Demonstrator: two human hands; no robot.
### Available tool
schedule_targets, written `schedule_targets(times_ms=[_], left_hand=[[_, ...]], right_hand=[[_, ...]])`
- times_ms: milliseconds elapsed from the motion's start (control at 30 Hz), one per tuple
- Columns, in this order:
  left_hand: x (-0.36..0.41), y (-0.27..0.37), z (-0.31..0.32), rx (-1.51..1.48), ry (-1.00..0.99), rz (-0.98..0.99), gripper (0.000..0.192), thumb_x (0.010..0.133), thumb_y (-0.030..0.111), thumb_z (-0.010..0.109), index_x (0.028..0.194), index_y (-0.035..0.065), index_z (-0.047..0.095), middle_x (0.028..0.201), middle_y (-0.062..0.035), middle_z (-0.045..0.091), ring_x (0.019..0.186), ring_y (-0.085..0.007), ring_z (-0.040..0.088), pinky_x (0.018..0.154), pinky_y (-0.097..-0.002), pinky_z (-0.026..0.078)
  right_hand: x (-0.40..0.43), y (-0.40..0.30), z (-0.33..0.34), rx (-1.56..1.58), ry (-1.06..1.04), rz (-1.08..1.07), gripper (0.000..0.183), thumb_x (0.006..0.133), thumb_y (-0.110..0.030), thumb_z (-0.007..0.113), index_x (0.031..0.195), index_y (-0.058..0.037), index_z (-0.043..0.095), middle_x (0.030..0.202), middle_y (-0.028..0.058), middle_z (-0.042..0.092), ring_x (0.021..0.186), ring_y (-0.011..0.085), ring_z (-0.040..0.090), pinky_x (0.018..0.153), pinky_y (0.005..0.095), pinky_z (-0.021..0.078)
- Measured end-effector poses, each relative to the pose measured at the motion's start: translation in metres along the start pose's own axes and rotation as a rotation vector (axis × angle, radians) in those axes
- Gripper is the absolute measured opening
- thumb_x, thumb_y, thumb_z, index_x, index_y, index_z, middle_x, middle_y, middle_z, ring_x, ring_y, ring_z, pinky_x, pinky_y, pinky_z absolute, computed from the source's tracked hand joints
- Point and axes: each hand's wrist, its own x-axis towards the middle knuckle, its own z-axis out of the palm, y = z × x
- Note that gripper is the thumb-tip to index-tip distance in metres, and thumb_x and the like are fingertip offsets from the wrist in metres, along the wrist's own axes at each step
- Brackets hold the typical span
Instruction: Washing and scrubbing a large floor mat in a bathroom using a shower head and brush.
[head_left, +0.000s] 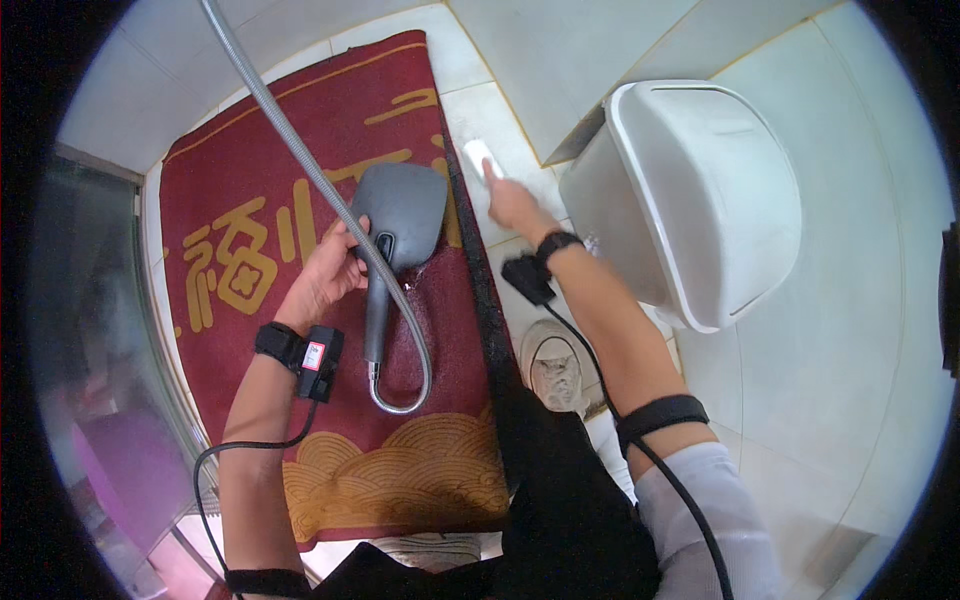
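Note:
My left hand (334, 262) grips a dark grey shower head (401, 214) near where its head meets the handle. The thumb lies at its edge, and other fingers are partly hidden behind it. From the handle's lower end a ribbed metal hose (300, 150) loops round and runs to the upper left, crossing in front of the head. Beneath lies a dark red mat (247, 157) with yellow characters and a wave pattern. Over the white floor tiles, my right hand (514, 202) is closed on a small white object (478, 156), whose kind is unclear.
To the right, a large white plastic bin (705, 202) is close to my right forearm. A boxed-in tiled wall corner (544, 90) rises beyond. A glass panel (97, 300) borders the left side. My shoe (556, 367) rests beside the mat's dark turned edge. Black cables (675, 480) run along both arms.

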Motion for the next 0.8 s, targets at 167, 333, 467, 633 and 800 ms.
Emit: schedule_targets(times_ms=[167,333,467,633,800], left_hand=[[-0.001,-0.001,-0.002,0.039,-0.073,0.039,0.032,0.086,0.036,0.054,0.108,0.0166,0.042,0.071,-0.0019,0.058,0.045,-0.0129,0.055,0.034,-0.0255,0.045],[0.018,-0.001,0.025,0.173,-0.301,0.056,0.056,0.084,0.035,0.058,0.129,0.0144,0.031,0.076,-0.0024,0.058,0.054,-0.0137,0.060,0.037,-0.0281,0.049],[0.026,-0.016,0.046,0.212,-0.379,0.037,0.058,0.085,0.028,0.057,0.135,0.0140,0.030,0.075,-0.0001,0.059,0.050,-0.0089,0.057,0.039,-0.0215,0.046],[0.031,-0.040,0.097,0.316,-0.583,-0.033,0.048,0.090,0.023,0.051,0.133,0.0120,0.034,0.075,0.0041,0.060,0.044,-0.0002,0.048,0.035,-0.0145,0.035],[0.028,-0.043,0.075,0.217,-0.641,-0.035,0.046,0.091,0.023,0.049,0.133,0.0097,0.034,0.098,0.0004,0.060,0.066,-0.0051,0.058,0.052,-0.0183,0.049]], right_hand=[[-0.133,0.018,0.019,-0.016,-0.133,-0.137,0.078,0.072,0.008,0.041,0.140,-0.0205,0.017,0.100,0.0246,0.054,0.093,0.0376,0.055,0.077,0.0435,0.0442],[-0.273,0.078,0.021,0.074,-0.088,0.126,0.067,0.080,-0.002,0.045,0.139,-0.0237,0.021,0.100,0.0226,0.056,0.090,0.0364,0.056,0.081,0.0398,0.0442],[-0.384,0.106,0.078,0.192,0.106,0.319,0.067,0.081,-0.003,0.044,0.139,-0.0248,0.020,0.095,0.0237,0.057,0.085,0.0378,0.056,0.075,0.0414,0.0453],[-0.346,0.151,0.063,0.063,0.317,0.514,0.067,0.079,-0.005,0.044,0.139,-0.0161,0.017,0.079,0.0249,0.057,0.070,0.0393,0.055,0.066,0.0460,0.0440],[-0.425,0.111,0.106,0.184,0.301,0.669,0.066,0.082,-0.005,0.042,0.140,-0.0161,0.013,0.080,0.0254,0.058,0.072,0.0404,0.057,0.066,0.0454,0.0447]])
